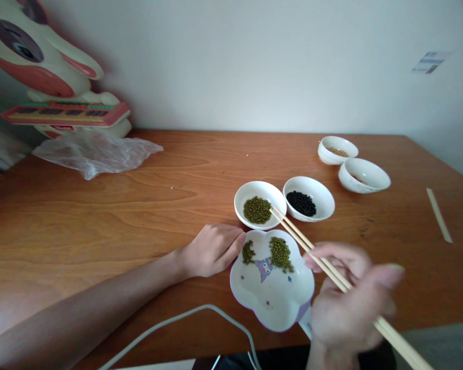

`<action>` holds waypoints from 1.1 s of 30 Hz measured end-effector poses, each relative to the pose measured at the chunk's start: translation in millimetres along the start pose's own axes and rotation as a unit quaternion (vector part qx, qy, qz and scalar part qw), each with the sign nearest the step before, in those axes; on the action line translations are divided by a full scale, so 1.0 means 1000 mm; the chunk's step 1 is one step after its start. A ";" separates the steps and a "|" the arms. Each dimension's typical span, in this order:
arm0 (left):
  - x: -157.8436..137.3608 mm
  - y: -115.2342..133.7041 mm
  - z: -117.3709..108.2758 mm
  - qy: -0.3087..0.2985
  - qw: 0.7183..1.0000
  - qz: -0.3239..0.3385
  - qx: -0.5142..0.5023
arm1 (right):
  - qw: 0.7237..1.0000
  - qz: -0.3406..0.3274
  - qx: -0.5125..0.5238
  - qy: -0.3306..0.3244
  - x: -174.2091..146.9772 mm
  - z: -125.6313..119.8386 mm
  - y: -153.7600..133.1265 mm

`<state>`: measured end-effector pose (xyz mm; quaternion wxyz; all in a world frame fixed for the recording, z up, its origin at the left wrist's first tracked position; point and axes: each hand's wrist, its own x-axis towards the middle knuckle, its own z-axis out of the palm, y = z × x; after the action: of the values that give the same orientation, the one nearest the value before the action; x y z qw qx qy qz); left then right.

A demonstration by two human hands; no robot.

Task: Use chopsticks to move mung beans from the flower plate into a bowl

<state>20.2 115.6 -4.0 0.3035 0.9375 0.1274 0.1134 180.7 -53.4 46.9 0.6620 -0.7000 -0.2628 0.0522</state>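
My right hand (pixel 349 298) is closed around a pair of wooden chopsticks (pixel 312 249). Their tips are at the inner right side of a white bowl of green mung beans (pixel 257 209); whether a bean is between them I cannot tell. Below that bowl is a white flower-shaped dish (pixel 270 313) with a purple rim, a cartoon print and two clusters of mung beans (pixel 280 254). My left hand (pixel 216 250) rests on the table with fingers curled, its thumb against the dish's left rim. A white bowl of black beans (pixel 301 203) stands beside the mung bean bowl.
Two more white bowls (pixel 364 177) stand at the back right, holding small amounts of food. A pale flat strip (pixel 440 216) lies at the right. A clear plastic bag (pixel 100 154) and a cow-shaped toy keyboard (pixel 69 113) are at the back left. A white cable (pixel 193 310) loops in front.
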 end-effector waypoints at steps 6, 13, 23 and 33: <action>-0.001 0.000 0.000 -0.004 1.000 -0.008 0.003 | 0.999 -0.016 -0.011 0.025 -0.002 -0.016 -0.002; -0.001 0.000 0.000 -0.004 1.000 -0.005 -0.004 | 0.983 -0.028 -0.150 -0.101 0.013 -0.072 0.032; -0.001 0.000 0.000 -0.010 1.000 -0.018 -0.004 | 0.974 0.094 -0.131 -0.159 -0.010 -0.051 -0.017; -0.002 -0.001 0.000 -0.013 1.000 -0.018 0.002 | 0.965 0.093 -0.131 -0.206 -0.009 -0.053 -0.016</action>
<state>18.3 115.5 -4.9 0.3051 0.9371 0.1403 0.0952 190.4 -104.8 65.5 0.4882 -0.7760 -0.3322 0.2216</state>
